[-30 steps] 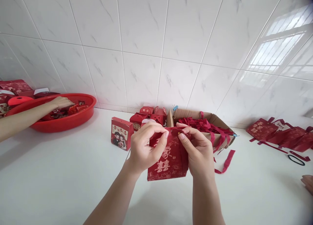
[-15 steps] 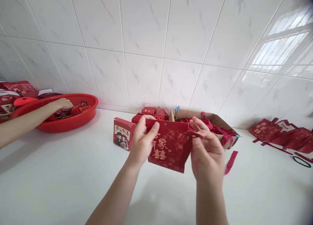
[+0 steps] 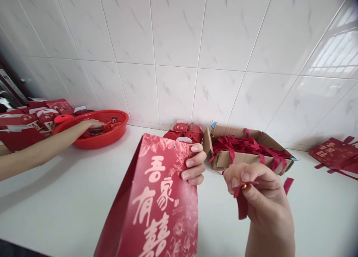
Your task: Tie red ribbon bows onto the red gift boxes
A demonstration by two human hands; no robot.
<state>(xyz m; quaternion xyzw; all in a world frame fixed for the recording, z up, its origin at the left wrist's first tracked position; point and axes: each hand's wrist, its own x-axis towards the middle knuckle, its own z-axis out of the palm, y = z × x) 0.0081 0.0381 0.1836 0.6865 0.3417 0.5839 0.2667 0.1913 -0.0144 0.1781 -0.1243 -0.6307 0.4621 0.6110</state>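
1. The left hand (image 3: 193, 164) is gripping the top right edge of a red paper gift bag (image 3: 156, 201). Only the fingers are showing, curled around from behind, so the thumb side is hidden. The bag is being held up close to the camera, near and centre-left, tilted a bit and off the white counter (image 3: 69, 197).

2. The right hand (image 3: 260, 197) is pinching a red ribbon strip (image 3: 242, 204) with a small gold fastener (image 3: 244, 185) at its tip, fingers closed tight on it, just right of the bag and not touching it.

3. My take on doing this bit well: I'm seeing a tiny hole near the bag's top edge (image 3: 174, 146), so keeping the bag steady and flat with the left hand while lining the fastener up square to that hole is probably the trick. Pinching close to the tip is helping with control.

4. Writing: the bag is showing big pale characters reading 吾家有囍. The small red boxes (image 3: 184, 132) at the far wall have a label that looks like 歡喜, though it's tiny.

5. Around it: a cardboard box (image 3: 223, 158) full of red ribbons (image 3: 246, 147) is sitting far right of centre, flat red bags (image 3: 334, 154) are lying far right, and another person's arm (image 3: 41, 152) is reaching into a red basket (image 3: 112, 137) on the left.
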